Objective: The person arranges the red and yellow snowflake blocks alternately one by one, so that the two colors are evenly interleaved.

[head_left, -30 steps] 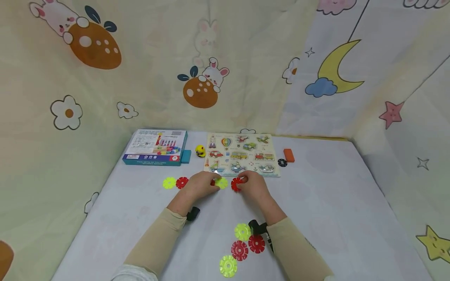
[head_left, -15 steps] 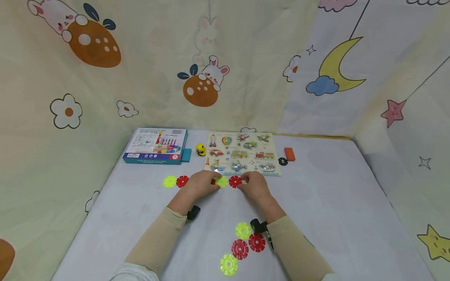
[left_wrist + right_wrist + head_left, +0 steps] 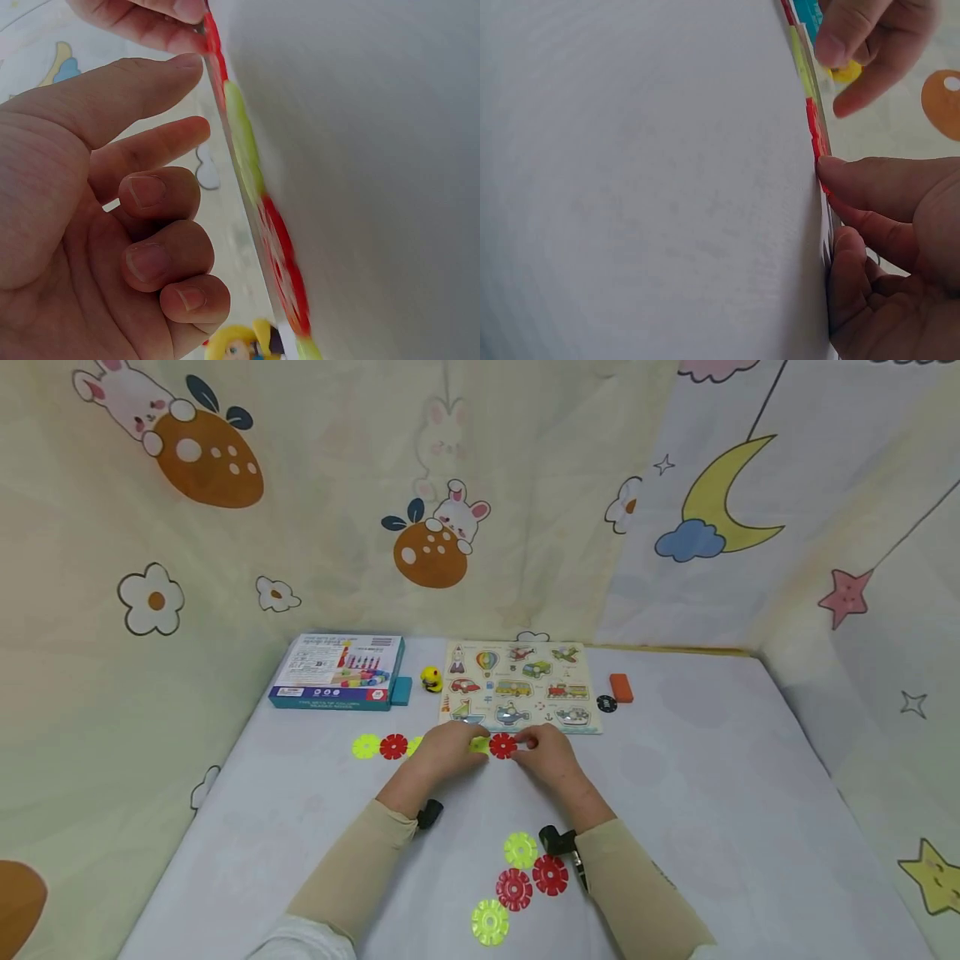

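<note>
A row of red and yellow-green notched plastic snowflake discs lies flat along the table, partly hidden behind my left hand (image 3: 448, 752). At its right end is a red snowflake disc (image 3: 502, 746), whose right edge my right hand (image 3: 551, 758) pinches between thumb and finger. That disc appears to touch the yellow-green disc (image 3: 478, 745) beside it. Over the yellow-green disc, my left thumb and index finger are extended and apart. The left wrist view shows the other left fingers (image 3: 165, 262) loosely curled with nothing in them.
Nearer me lie several loose discs, red (image 3: 513, 890) and yellow-green (image 3: 490, 922). Behind the row are a picture puzzle board (image 3: 517, 685), a boxed set (image 3: 337, 670), a blue block (image 3: 401, 691), a yellow toy (image 3: 431, 679), an orange block (image 3: 621, 687) and a black round chip (image 3: 607, 703).
My right hand has brought the red disc left, closing the gap to the yellow-green disc. The left hand has shifted slightly right along the row.
</note>
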Demonstrator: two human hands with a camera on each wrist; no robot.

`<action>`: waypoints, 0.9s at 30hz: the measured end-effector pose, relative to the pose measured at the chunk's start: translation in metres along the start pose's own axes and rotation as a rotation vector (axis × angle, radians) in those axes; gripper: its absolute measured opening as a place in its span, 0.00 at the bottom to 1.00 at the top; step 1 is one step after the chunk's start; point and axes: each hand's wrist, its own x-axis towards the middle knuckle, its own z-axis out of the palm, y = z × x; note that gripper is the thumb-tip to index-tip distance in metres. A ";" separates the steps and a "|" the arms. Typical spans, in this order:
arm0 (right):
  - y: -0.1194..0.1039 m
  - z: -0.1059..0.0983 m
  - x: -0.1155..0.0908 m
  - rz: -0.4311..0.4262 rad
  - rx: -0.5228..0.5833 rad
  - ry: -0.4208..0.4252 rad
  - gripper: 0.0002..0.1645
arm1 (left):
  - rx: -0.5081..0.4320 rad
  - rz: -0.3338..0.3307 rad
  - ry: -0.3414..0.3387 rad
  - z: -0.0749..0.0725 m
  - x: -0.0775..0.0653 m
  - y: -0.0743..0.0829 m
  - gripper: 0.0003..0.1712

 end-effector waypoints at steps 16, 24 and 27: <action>-0.005 -0.011 -0.015 0.033 0.069 -0.038 0.12 | -0.042 0.012 -0.017 0.008 0.015 0.014 0.22; -0.008 -0.029 -0.059 -0.005 0.067 -0.125 0.13 | -0.063 0.016 -0.029 0.009 0.017 0.010 0.23; -0.007 -0.031 -0.079 -0.022 0.068 -0.138 0.13 | -0.067 0.023 -0.030 0.009 0.016 0.008 0.22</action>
